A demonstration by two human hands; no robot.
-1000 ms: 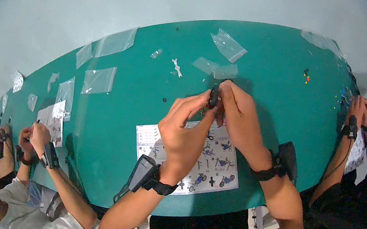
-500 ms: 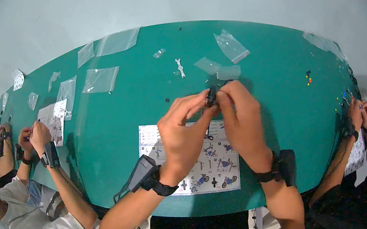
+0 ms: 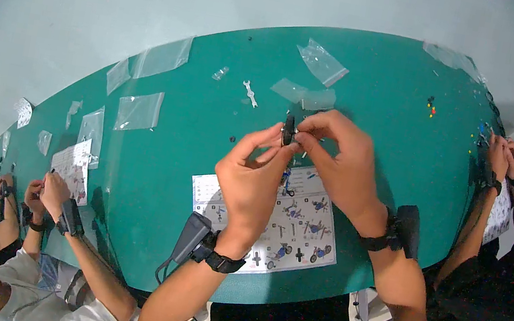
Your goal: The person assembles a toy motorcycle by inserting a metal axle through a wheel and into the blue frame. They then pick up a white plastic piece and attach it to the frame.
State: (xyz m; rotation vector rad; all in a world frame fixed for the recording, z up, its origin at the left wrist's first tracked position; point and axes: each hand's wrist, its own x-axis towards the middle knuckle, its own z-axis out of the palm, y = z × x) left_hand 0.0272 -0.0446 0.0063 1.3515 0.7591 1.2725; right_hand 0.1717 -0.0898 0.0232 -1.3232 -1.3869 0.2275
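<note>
Edge-on above the table, a small black wheel (image 3: 288, 130) sits in the fingertips of my left hand (image 3: 254, 167), which is closed around it. My right hand (image 3: 342, 162) is closed in a pinch at the wheel's right side, at its centre. A tiny pale bit shows there, too small to name. Below both hands lies a printed instruction sheet (image 3: 254, 256) with pictures of small motorbikes. Small blue and dark parts (image 3: 286, 178) rest near its top edge, partly hidden by my left hand.
On the green table (image 3: 171, 180) lie a white wrench-shaped tool (image 3: 250, 93), a clear bag (image 3: 323, 63) and more plastic bags (image 3: 140, 111). Coloured small parts (image 3: 431, 110) lie to the right. A co-worker's hands (image 3: 504, 157) are at the right edge, another person's hands (image 3: 52, 192) at left.
The black wheel has turned edge-on and shows more plainly between my fingers. My right hand's fingertips have shifted to its side, and both hands have moved slightly left.
</note>
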